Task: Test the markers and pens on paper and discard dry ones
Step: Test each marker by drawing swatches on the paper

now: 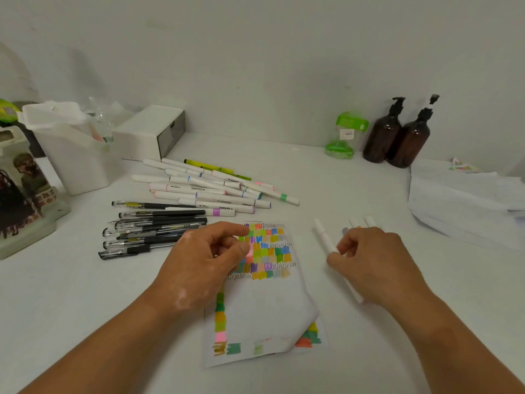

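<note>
A white table (355, 180) fills the lower frame and meets a plain pale wall (255, 52) across the top. At lower centre lies the sheet of paper (264, 302), its upper half covered in small coloured swatches and its lower right corner curled up. Above it and to the left sits a pile of markers (216, 189), with a row of black pens (147, 231) just below the pile. The left hand (204, 260) rests on the paper's upper left part with fingers curled; whether it holds anything cannot be told. The right hand (377, 263), right of the paper, grips a white marker (324, 237) that slants from upper left down under the palm, so its lower length is mostly hidden. Other marker ends (370, 220) poke out behind the knuckles, their bodies covered. At the left edge a figurine (22, 194) is cut off. A smooth white plastic bin (71, 149) and a boxy drawer unit (150, 132) stand at upper left. At upper right are two glossy brown pump bottles (382, 137), a clear green container (345, 135) and a soft white stack (466, 200), too blurred to identify.
</note>
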